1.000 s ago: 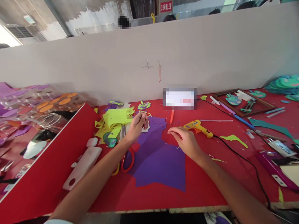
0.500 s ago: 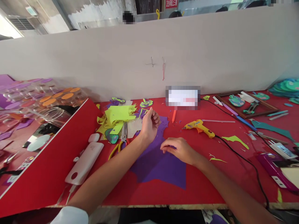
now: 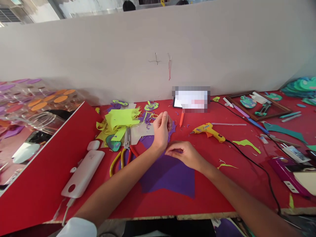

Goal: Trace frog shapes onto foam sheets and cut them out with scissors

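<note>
Two bare hands, way closer together than a second ago: your left hand [image 3: 161,130] has come in near your right hand [image 3: 186,154], so it looks like you've got both on one spot now. Fingers are curled together on each, can't tell if anything's pinched. The flat, ragged-edged purple sheet [image 3: 170,176] is right below them, and the yellow plastic glue gun [image 3: 208,130] lies off right of your right fingers.
</note>
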The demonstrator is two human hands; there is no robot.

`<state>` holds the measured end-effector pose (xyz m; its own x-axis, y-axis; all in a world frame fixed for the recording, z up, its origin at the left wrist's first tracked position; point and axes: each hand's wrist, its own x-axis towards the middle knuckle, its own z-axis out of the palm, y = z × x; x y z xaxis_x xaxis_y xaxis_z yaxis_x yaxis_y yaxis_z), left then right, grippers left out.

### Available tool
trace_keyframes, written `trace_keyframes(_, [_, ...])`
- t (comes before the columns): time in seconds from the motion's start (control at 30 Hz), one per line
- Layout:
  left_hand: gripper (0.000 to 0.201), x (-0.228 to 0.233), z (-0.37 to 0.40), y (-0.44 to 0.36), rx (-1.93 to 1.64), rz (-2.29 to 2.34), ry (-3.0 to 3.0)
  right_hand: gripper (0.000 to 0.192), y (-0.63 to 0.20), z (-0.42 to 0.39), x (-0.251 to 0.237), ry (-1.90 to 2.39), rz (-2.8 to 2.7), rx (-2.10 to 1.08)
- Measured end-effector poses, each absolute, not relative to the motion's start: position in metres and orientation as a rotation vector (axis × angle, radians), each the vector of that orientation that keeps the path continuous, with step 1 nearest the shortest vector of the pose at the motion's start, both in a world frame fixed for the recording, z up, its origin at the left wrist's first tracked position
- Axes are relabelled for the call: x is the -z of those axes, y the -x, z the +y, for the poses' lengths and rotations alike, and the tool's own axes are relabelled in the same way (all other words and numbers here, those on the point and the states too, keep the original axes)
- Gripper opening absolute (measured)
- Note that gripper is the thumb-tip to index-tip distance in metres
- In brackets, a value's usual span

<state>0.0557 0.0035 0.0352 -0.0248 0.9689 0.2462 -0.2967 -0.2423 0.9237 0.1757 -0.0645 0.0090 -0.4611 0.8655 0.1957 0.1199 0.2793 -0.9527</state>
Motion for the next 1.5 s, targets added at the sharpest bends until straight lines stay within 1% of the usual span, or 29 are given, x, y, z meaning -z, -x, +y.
trace_keyframes(0.17, [0.046, -0.039, -0.001, -0.049, -1.444, 0.884, -1.26, 0.021, -0.179, -0.061, -0.003, 0.995, -1.734, -1.185])
trace_keyframes(0.33, [0.03, -0.037, -0.007, -0.016, -1.357, 0.894, -1.454, 0.025, -0.184, -0.058, -0.006, 0.969, -1.517, -1.273])
trace_keyframes(0.43, [0.028, -0.031, -0.019, 0.002, -1.185, 0.974, -1.74, 0.022, -0.186, -0.058, -0.01, 0.934, -1.386, -1.319])
trace_keyframes(0.53, [0.034, -0.023, -0.033, 0.01, -0.999, 0.982, -1.999, 0.018, -0.187, -0.06, -0.014, 0.911, -1.353, -1.338])
trace_keyframes(0.67, [0.011, -0.017, -0.042, 0.011, -1.029, 1.012, -2.07, 0.019, -0.188, -0.061, -0.015, 0.889, -1.354, -1.382])
trace_keyframes(0.77, [0.005, -0.014, -0.042, 0.014, -1.054, 1.041, -2.085, 0.018, -0.188, -0.06, -0.013, 0.907, -1.329, -1.363])
trace_keyframes(0.9, [0.01, -0.01, -0.041, 0.02, -0.998, 1.038, -2.129, 0.018, -0.188, -0.06, -0.012, 0.907, -1.339, -1.364])
trace_keyframes(1.03, [0.014, -0.011, -0.039, 0.023, -1.013, 1.036, -2.114, 0.018, -0.19, -0.06, -0.015, 0.919, -1.321, -1.362])
trace_keyframes(1.17, [0.018, -0.018, -0.033, 0.032, -1.049, 1.156, -2.115, 0.019, -0.195, -0.057, -0.016, 0.929, -1.279, -1.331])
trace_keyframes(1.3, [0.039, -0.027, -0.017, 0.048, -1.088, 1.441, -2.134, 0.02, -0.196, -0.052, -0.014, 0.948, -1.282, -1.225])
trace_keyframes(1.4, [0.048, -0.033, 0.006, 0.063, -0.969, 1.647, -2.178, 0.02, -0.195, -0.051, -0.01, 0.991, -1.289, -1.205])
trace_keyframes(1.47, [0.043, -0.037, 0.025, 0.072, -0.874, 1.778, -2.3, 0.021, -0.195, -0.051, -0.007, 1.002, -1.295, -1.235])
trace_keyframes(1.5, [0.032, -0.039, 0.035, 0.076, -0.852, 1.842, -2.355, 0.021, -0.195, -0.051, -0.006, 1.001, -1.298, -1.253])
